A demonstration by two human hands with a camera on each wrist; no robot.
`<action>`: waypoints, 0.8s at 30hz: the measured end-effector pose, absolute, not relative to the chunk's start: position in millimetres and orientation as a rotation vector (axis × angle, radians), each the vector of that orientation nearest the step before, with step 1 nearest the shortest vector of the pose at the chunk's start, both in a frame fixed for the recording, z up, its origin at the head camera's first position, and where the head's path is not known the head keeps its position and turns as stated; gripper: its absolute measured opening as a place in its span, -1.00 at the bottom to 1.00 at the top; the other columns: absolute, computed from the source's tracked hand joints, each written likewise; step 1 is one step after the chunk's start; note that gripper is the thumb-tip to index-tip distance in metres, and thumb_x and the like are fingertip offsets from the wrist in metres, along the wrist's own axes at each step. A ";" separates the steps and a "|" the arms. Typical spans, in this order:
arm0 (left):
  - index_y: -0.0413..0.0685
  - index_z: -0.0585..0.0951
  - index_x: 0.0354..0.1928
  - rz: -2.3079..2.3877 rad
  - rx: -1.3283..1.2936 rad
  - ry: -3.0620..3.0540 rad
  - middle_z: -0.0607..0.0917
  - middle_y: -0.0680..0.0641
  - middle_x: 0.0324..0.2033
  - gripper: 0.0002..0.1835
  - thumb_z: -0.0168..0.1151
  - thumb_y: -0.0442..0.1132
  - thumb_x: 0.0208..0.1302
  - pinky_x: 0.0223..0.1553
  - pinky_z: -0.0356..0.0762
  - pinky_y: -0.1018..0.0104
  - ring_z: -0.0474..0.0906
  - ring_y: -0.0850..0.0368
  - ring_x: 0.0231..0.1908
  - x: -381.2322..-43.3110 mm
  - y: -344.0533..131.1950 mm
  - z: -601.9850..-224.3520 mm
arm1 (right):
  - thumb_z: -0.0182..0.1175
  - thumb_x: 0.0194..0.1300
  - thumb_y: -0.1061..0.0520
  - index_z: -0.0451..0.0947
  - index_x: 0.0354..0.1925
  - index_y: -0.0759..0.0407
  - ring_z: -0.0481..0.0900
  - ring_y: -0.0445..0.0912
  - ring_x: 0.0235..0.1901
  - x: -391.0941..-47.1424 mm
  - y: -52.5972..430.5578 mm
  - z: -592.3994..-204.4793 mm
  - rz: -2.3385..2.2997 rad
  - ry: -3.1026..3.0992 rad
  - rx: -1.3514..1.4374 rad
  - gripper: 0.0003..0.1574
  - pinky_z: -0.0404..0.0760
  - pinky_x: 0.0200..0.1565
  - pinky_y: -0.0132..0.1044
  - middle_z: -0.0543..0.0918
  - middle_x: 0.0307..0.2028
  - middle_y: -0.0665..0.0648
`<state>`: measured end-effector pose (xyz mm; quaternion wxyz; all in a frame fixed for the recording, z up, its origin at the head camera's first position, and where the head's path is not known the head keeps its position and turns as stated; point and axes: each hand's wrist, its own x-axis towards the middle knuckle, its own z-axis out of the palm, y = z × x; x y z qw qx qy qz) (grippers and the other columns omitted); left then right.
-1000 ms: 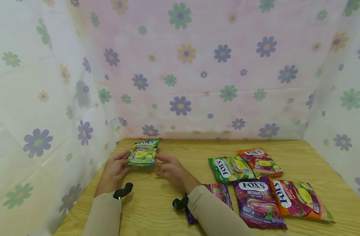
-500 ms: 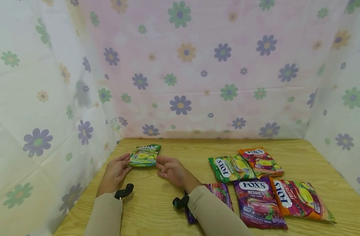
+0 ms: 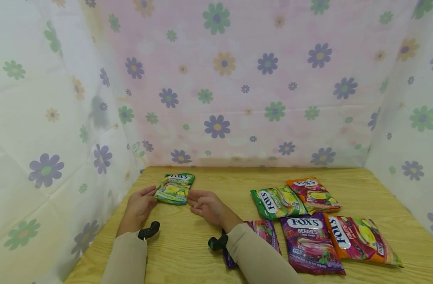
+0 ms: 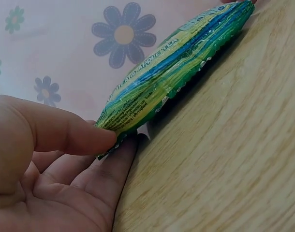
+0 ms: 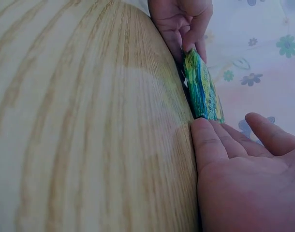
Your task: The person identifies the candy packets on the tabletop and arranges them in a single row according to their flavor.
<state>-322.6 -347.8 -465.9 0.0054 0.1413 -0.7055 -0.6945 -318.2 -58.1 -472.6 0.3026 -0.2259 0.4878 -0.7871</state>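
Note:
A green and yellow bag of Fox's candy [image 3: 175, 189] lies almost flat at the table's left side, between both hands. My left hand [image 3: 139, 206] pinches its near left corner; in the left wrist view the thumb [image 4: 75, 128] is on top and the fingers are underneath. My right hand [image 3: 208, 206] is at the bag's right edge, its straight fingers [image 5: 208, 140] touching or nearly touching the bag, with the thumb held apart in the right wrist view. The bag's lower side is hidden.
On the right lie another green bag [image 3: 278, 202], a red-orange fruits bag [image 3: 313, 195], a purple berries bag [image 3: 311, 244] and a second fruits bag [image 3: 362, 240]. Another purple bag [image 3: 264, 232] is partly under the right forearm. Flowered cloth [image 3: 244, 110] encloses the wooden table [image 3: 180, 252].
The green bag, earlier tilted up between both hands, has come down onto the table, its near edge lowering last. The right fingers have straightened and loosened from its edge.

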 end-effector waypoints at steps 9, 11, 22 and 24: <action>-0.24 0.30 0.54 -2.112 0.455 -2.232 0.31 -0.23 0.53 -0.34 0.05 -0.55 0.40 -0.16 0.60 0.51 0.52 0.43 -0.03 -323.1 -347.1 -466.3 | -0.04 0.25 0.36 -0.13 0.62 0.38 -0.12 0.23 0.63 -320.5 -58.5 -473.4 -2.088 1.259 -0.588 0.02 -0.01 0.59 0.14 -0.07 0.63 0.41; -0.25 0.31 0.53 -2.112 0.456 -2.229 0.32 -0.24 0.53 -0.34 0.05 -0.56 0.40 -0.18 0.59 0.50 0.53 0.44 -0.08 -323.4 -347.3 -466.7 | -0.03 0.26 0.36 -0.11 0.62 0.38 -0.11 0.23 0.63 -320.9 -58.5 -474.2 -2.093 1.264 -0.575 0.01 0.01 0.59 0.13 -0.05 0.63 0.40; -0.26 0.34 0.51 -2.202 0.490 -2.115 0.33 -0.20 0.52 -0.43 -0.08 -0.47 0.49 -0.11 0.56 0.44 0.53 0.29 -0.02 -322.6 -344.3 -462.4 | 0.01 0.29 0.34 0.00 0.59 0.42 -0.04 0.26 0.62 -320.6 -57.1 -476.3 -2.139 1.281 -0.517 -0.05 0.07 0.58 0.14 0.02 0.61 0.40; -0.27 0.36 0.50 -2.209 0.518 -2.042 0.38 -0.19 0.48 -0.45 -0.10 -0.47 0.49 0.07 0.58 0.41 0.53 0.18 0.21 -322.2 -343.4 -460.9 | 0.02 0.28 0.34 0.01 0.59 0.42 -0.03 0.26 0.61 -320.8 -57.7 -475.9 -2.146 1.281 -0.502 -0.05 0.06 0.58 0.15 0.04 0.60 0.41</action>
